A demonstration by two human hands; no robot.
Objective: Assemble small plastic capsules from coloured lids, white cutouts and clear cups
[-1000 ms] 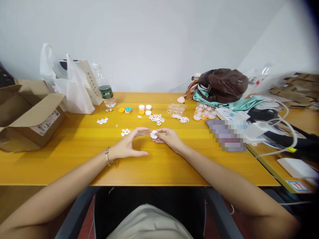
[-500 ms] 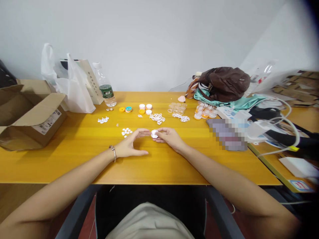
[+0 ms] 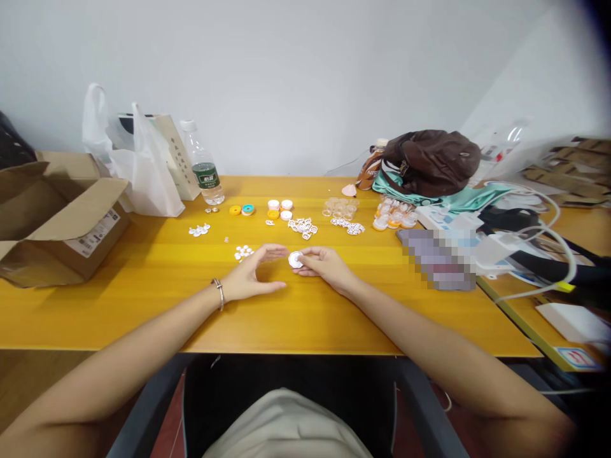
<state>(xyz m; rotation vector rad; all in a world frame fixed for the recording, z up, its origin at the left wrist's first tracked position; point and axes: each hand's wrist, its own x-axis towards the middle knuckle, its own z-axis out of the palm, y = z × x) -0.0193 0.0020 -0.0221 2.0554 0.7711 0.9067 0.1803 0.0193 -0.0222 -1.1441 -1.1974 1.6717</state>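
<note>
Between the thumb and fingers of my right hand (image 3: 322, 266) is a small round white plastic disc (image 3: 294, 259), its flat face turned up toward me. My left hand (image 3: 255, 275) is open beside it, thumb and fingers spread in a C shape with nothing inside; its fingertips come close to the disc's left edge. Small white round pieces (image 3: 244, 252) lie just beyond my left hand. Farther back are white openwork pieces (image 3: 302, 226), a second group of openwork pieces (image 3: 348, 226), and white and orange round caps (image 3: 279, 209).
Clear rings (image 3: 340, 207) and clear-and-orange parts (image 3: 394, 213) lie at the back right, near a brown bag (image 3: 432, 162). A blurred-out flat object (image 3: 436, 259) and white cables sit rightward. Leftward stand a water bottle (image 3: 206, 172), a white plastic bag (image 3: 153, 184) and an open cardboard box (image 3: 90, 235).
The view has shifted slightly. Both hands keep nearly the same pose, the disc staying in my right hand and tilting slightly.
</note>
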